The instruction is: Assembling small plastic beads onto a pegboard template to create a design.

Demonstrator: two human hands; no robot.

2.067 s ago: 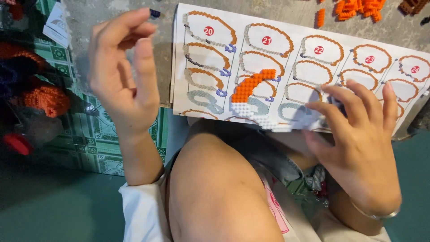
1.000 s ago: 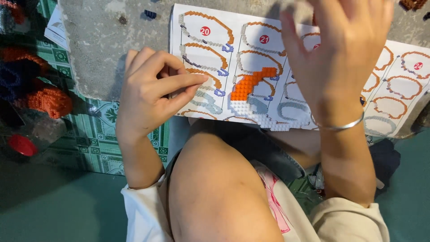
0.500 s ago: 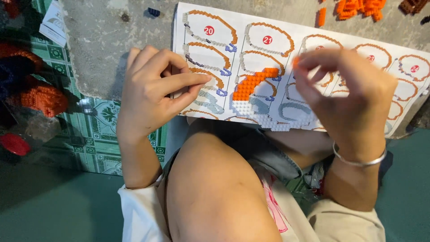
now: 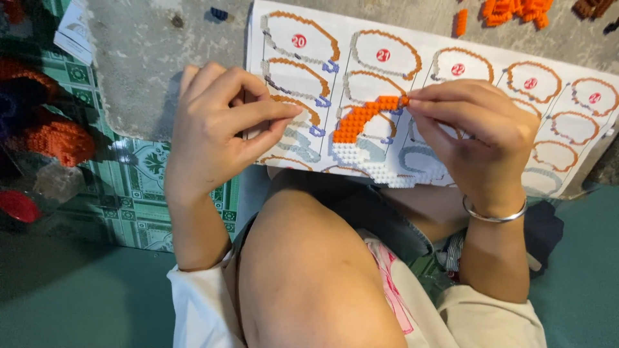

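While right hand [image 4: 480, 145] fingertips [image 4: 412, 103] pinch it, orange brick arc [image 4: 361, 118] curves leftward.

Right hand [image 4: 480, 138] covers part of the instruction sheet [image 4: 451, 45]; whatever its fingers [image 4: 429, 96] pinch is too small to tell. Orange brick pile [image 4: 516, 9] cut by top edge. Left-edge clutter [image 4: 39, 129] blurred.

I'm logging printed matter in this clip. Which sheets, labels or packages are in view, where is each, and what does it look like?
Instruction sheet: flat on the grey surface under both hands; white, long, with rows of orange-and-grey ring diagrams and small red round markers.
Paper slip: upper left, at the grey surface's edge; small, white, with dark print, partly cut off.
No screens or signs in view.
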